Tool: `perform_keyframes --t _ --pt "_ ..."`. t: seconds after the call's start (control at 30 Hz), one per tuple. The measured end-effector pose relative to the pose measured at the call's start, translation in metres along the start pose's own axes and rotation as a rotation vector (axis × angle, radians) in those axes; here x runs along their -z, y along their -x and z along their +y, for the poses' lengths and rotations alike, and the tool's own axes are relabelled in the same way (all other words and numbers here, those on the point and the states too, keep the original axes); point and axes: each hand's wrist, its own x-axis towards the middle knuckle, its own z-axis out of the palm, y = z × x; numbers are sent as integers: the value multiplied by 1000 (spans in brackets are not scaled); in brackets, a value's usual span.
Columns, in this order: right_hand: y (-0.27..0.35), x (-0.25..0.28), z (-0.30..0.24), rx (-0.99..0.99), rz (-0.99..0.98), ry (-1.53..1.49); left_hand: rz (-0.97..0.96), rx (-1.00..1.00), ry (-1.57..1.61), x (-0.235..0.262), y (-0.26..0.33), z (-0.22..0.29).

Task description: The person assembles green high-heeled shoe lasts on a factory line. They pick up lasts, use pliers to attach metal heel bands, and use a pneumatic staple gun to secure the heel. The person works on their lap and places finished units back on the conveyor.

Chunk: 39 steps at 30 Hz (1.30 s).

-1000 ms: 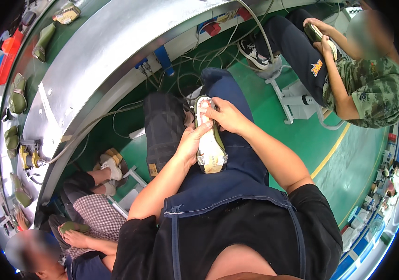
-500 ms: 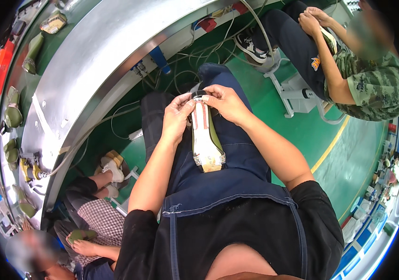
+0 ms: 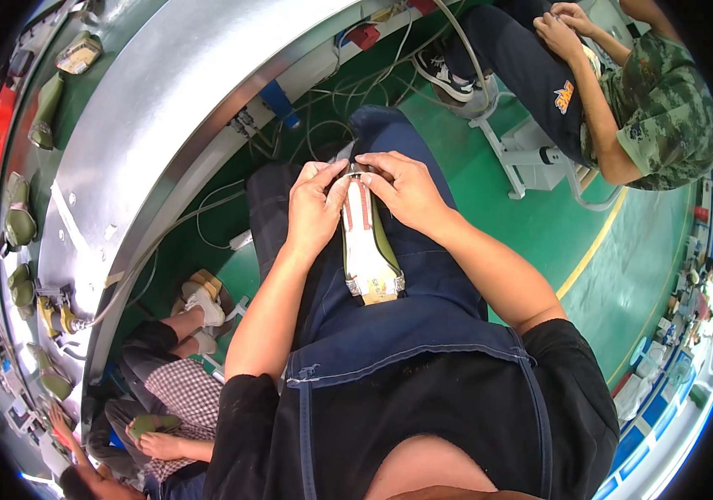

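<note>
An unfinished green shoe (image 3: 370,250) lies sole side up along my lap, its white underside facing me and its yellowish block end nearest my body. At its far, narrow end sits a small dark piece (image 3: 357,169), which I cannot make out fully. My left hand (image 3: 315,204) is closed at the left of that end, thumb and fingers pinching the edge. From the right, my right hand (image 3: 402,192) does the same, its thumb on the underside and its fingers curled over the dark piece. The fingertips hide part of this end.
A metal bench (image 3: 135,125) curves along the left, with several green shoes (image 3: 19,221) on the line beyond it. Hoses (image 3: 198,208) hang under its edge. One co-worker in camouflage (image 3: 665,108) sits at upper right, another in a checkered garment (image 3: 181,392) at lower left.
Both my hands stay at the shoe's far end, with only small shifts of the fingers. The lower-left co-worker now has an arm stretched toward the line. The view has shifted slightly.
</note>
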Motion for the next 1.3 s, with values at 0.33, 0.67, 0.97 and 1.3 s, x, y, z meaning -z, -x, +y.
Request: perform_keyframes --t 0.33,0.67,0.97,1.3 --pt "6 0 -1 88 24 67 -5 4 -39 1 6 5" --pt "2 1 5 61 13 87 53 91 -10 -3 -1 10" --pt "-15 4 0 -54 -44 -2 69 96 -6 -4 -2 6" --pt "-18 4 -4 -36 -91 69 138 87 -55 -10 3 8"
